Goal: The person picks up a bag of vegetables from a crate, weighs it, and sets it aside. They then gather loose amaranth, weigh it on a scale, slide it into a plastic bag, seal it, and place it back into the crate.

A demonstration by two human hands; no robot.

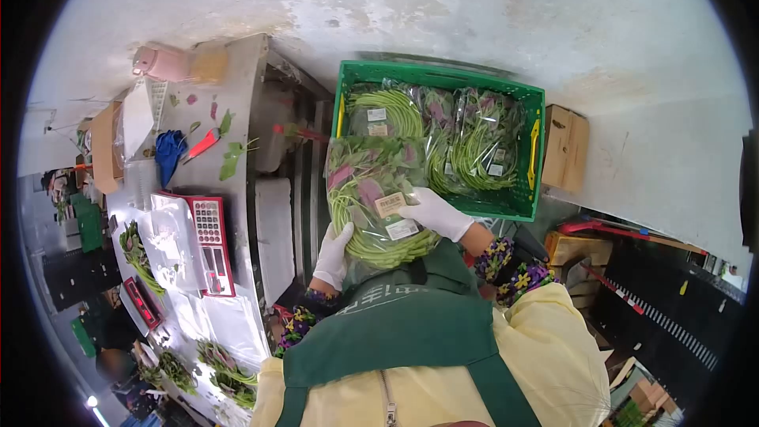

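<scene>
We held one clear plastic bag of long green beans (371,198) in both gloved hands, above our green apron (411,324) and just in front of the green plastic crate (439,75). The left hand (335,257) gripped the bag's lower left edge, fingers curled under it and thumb on top. The right hand (435,213) lay over the bag's right side, fingers spread flat across the plastic beside the labels.

The bag carried two labels: a tan rectangular sticker (390,204) and, just below it, a white printed label (402,229). Print showed on both, but it was too small to read. The pale characters on the apron bib were also too distorted to make out.

The bag's long axis ran from our chest up toward the crate, tilted slightly left. The coiled bean bundle sat at the near end, with purple-tinged leaves at the far end.

The crate held further bags of beans (474,142), each with small white labels, likewise unreadable. A yellow handle (534,146) was visible on its right wall. A brown cardboard box (566,149) stood just beside the crate on the right.

On the desk (237,95) to our left lay a red weighing scale with a keypad (209,241), a blue cloth (168,150), a red-handled tool (204,144) and loose leaves (229,162).
</scene>
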